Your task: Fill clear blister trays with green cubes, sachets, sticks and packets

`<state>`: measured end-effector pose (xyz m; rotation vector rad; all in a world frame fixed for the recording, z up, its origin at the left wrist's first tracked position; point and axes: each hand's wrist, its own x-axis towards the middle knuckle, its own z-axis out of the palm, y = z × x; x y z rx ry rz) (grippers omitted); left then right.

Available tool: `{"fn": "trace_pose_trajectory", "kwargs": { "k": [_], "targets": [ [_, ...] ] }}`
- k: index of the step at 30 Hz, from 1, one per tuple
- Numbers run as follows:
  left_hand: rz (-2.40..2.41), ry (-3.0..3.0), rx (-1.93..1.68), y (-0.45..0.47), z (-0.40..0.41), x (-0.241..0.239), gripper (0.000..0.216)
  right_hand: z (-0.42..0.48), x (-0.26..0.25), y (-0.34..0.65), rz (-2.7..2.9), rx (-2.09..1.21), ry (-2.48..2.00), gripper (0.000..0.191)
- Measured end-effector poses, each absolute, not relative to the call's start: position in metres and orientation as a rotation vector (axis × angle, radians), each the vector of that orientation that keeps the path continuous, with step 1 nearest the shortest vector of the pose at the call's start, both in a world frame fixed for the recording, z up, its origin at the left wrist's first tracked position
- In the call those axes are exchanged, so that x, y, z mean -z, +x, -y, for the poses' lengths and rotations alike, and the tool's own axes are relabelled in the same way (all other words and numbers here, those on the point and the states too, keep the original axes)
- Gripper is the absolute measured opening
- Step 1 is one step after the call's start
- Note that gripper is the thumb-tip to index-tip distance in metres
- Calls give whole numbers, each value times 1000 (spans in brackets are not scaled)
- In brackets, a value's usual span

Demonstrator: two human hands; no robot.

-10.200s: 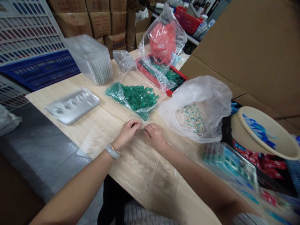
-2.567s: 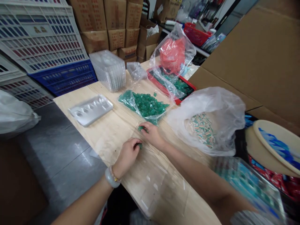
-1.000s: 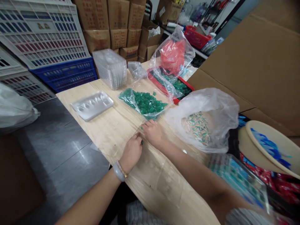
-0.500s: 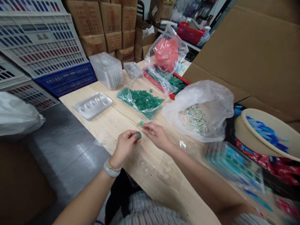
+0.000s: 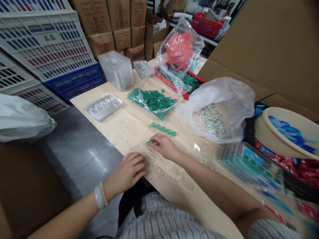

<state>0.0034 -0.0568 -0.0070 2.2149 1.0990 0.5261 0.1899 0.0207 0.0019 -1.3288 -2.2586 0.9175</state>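
Five green pieces (image 5: 163, 129) lie in one neat row on the pale wooden surface (image 5: 119, 129), apparently along the far part of a clear tray (image 5: 180, 184) whose edges are hard to make out. A further green piece (image 5: 149, 142) is pinched between thumb and fingers of the right hand (image 5: 163, 146), just short of that row. The left hand (image 5: 131, 169) is palm down beside the tray's near side, fingers loosely bent and blurred; whether it holds anything underneath, I cannot tell.

So one line looks laid, and no second line shows. Plenty is left loose: a heap of green pieces (image 5: 156, 101) spills from crinkled clear film, and more lie in a red-rimmed tray (image 5: 163, 79) behind it.

Those green bits are small, blocky and translucent, with a glassy sheen. Left of the heap, a single moulded tray (image 5: 103, 106) shows rounded hollows, near a ribbed stack of clear trays (image 5: 116, 71). To the right, a thin, cloudy white bag (image 5: 234, 96) holds flat striped bits (image 5: 211, 121) in cream, orange and teal. Nearer the person, stacked trays (image 5: 251, 159) carry green and blue contents below a smooth beige basin (image 5: 265, 146).
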Motion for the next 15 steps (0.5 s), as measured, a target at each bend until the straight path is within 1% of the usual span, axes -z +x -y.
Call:
{"fn": "trace_pose_trajectory", "kwargs": {
  "k": [2, 6, 9, 15],
  "targets": [
    [-1070, 2336, -458, 6, 67, 18, 28, -20, 6, 183, 2405, -854, -1339, 12],
    [-1117, 2365, -509, 19, 67, 30, 31, -24, 12, 172, 2639, -722, -1275, 17],
    [-1098, 2348, -532, 22, 64, 30, 30, -28, 8, 168, 2782, -645, -1214, 19],
    [-1116, 2303, -556, 23, 60, 24, 29, -23, 7, 155, 2878, -471, -1378, 18]
  ]
}}
